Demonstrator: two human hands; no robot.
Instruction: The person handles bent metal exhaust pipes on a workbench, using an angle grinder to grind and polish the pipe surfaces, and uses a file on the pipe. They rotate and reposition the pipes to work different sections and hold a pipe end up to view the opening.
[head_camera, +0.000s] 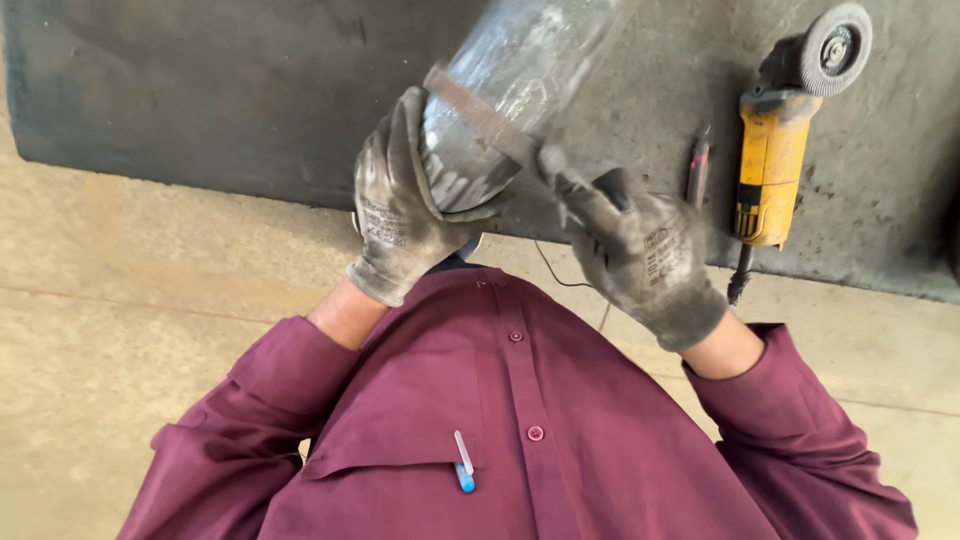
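Your left hand is clamped around the heavy, stiff, slick grey steel pipe near its end, while your right hand grips the flat metal file laid across it.

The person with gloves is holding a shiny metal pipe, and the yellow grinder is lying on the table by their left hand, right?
Not quite. The head view shows the yellow grinder lying by the right hand, not the left. The left hand does hold the metal pipe.

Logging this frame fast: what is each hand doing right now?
Left hand: closed around the metal pipe.
Right hand: closed on a file laid across the pipe.
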